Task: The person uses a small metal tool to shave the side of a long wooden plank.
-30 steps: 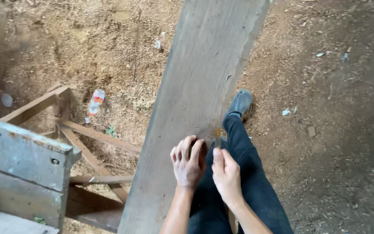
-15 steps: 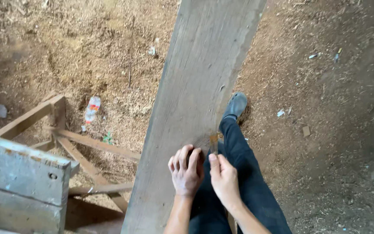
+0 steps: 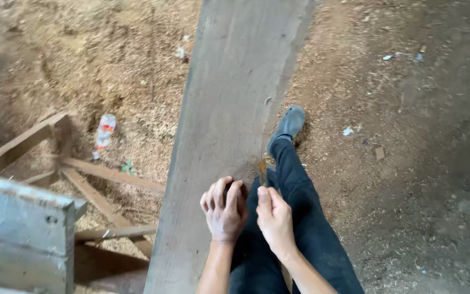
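Note:
A long grey wooden plank (image 3: 235,103) runs from the bottom of the view up to the top. My left hand (image 3: 224,209) lies on the plank's right edge with its fingers curled over the wood. My right hand (image 3: 274,220) sits just right of it and grips a thin yellowish stick-like tool (image 3: 263,173), held upright against the plank's edge. Below the hands, my leg in dark trousers (image 3: 295,218) reaches down to a dark shoe (image 3: 289,122) on the ground. What the tool is exactly I cannot tell.
Sawdust-covered dirt ground (image 3: 409,163) lies all around. A wooden frame of slanted beams (image 3: 99,174) stands at the left, with a grey metal machine part (image 3: 23,228) at the bottom left. A crushed plastic bottle (image 3: 105,129) and small scraps lie on the sawdust.
The view has shifted slightly. Both hands stay at the plank's right edge; my right hand has slid a little along it with the thin tool.

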